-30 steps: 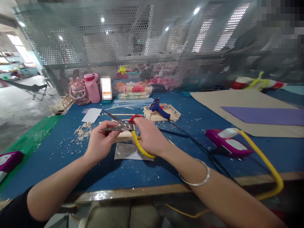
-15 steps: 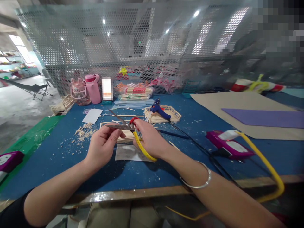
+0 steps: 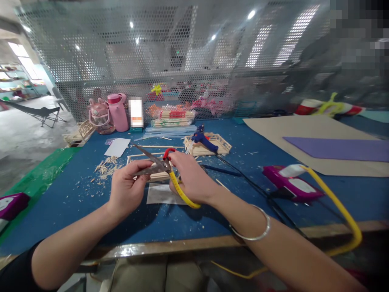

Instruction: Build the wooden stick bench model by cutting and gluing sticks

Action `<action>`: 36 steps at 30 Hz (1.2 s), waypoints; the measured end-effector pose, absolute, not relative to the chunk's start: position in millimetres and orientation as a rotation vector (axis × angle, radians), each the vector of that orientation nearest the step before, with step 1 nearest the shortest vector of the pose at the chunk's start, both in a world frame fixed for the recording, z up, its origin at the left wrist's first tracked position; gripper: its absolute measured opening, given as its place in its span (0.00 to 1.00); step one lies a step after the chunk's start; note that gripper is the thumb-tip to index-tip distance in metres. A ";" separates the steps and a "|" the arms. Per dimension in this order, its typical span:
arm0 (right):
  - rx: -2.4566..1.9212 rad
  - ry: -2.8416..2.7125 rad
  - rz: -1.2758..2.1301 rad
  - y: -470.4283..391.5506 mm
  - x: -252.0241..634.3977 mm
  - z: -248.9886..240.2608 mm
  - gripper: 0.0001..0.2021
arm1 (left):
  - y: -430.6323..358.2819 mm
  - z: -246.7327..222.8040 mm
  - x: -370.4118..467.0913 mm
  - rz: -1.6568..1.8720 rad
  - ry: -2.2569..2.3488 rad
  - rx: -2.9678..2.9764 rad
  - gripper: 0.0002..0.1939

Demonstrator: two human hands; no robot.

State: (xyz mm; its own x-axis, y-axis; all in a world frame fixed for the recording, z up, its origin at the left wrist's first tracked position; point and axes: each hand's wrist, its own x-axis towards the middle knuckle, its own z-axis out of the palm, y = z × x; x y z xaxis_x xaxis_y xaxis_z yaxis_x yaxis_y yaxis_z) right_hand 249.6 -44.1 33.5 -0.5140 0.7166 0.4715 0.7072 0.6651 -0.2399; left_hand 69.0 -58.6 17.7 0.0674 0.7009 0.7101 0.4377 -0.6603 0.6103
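Observation:
My right hand (image 3: 194, 176) grips a pair of scissors (image 3: 152, 158), one handle red and the other wrapped in yellow measuring tape. The blades stand apart and point left. My left hand (image 3: 127, 188) is closed in a pinch at the lower blade, which passes by its fingertips. Whatever small thing those fingers hold is too hidden to name. Under the hands lies a frame of pale wooden sticks (image 3: 159, 176), partly covered, and a grey-white sheet (image 3: 164, 194) in front of it.
A blue glue gun (image 3: 206, 142) rests on a wooden stick tray (image 3: 223, 150). Wood scraps (image 3: 109, 166) lie left beside a white card (image 3: 118, 147). Pink bottles (image 3: 118, 113) and bagged sticks (image 3: 173, 118) stand behind. A purple device (image 3: 293, 186) with a yellow cable sits right.
The scissors have turned slightly, their lower blade now tilting down to the left. My left fingers have shifted a little left and curl more around the blade.

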 end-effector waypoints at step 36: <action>-2.266 -2.264 -0.160 -43.6 348.5 35.2 0.12 | -30.9 30.5 60.5 0.992 1.262 2.396 0.26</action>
